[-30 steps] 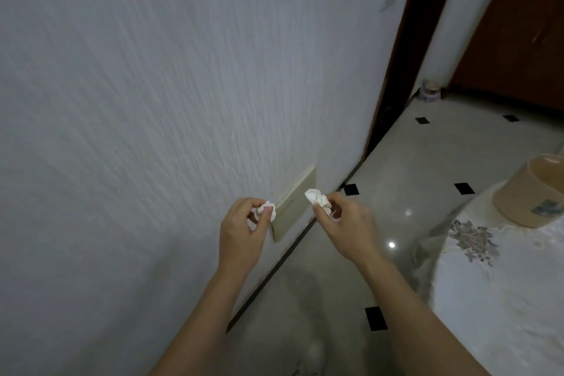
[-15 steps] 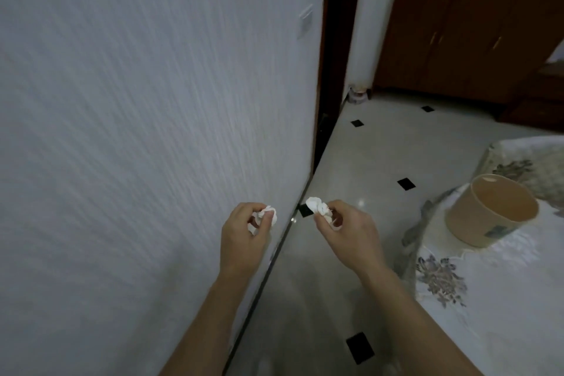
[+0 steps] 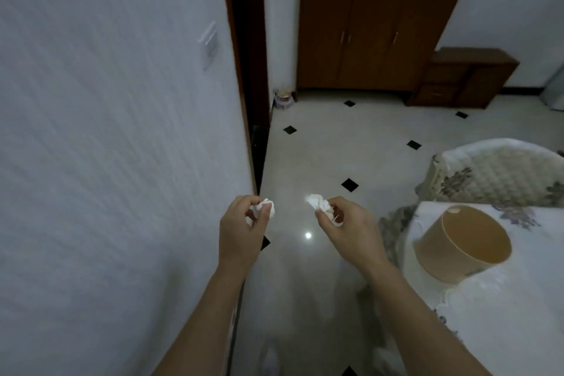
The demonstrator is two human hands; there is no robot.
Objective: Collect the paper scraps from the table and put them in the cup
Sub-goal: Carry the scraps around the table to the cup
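Observation:
My left hand [image 3: 241, 230] pinches a crumpled white paper scrap [image 3: 266, 207] between thumb and fingers. My right hand [image 3: 348, 230] grips another crumpled white paper scrap [image 3: 317, 203], with more paper tucked in its fingers. Both hands hang over the floor, to the left of the table. The beige cup [image 3: 457, 241] stands tilted toward me on the table [image 3: 500, 314], which has a white floral cloth. The cup looks empty inside. It lies right of my right hand, roughly a hand's width away.
A white wall [image 3: 106, 162] runs close on my left, ending at a dark door frame [image 3: 244, 70]. A padded chair [image 3: 500, 174] stands behind the table. Wooden cabinets [image 3: 375, 36] line the far wall across the tiled floor [image 3: 320, 143].
The view has swung right, away from the wall, so the cup and table come nearer and fuller into view. Both hands keep their paper scraps and stay at the same spacing.

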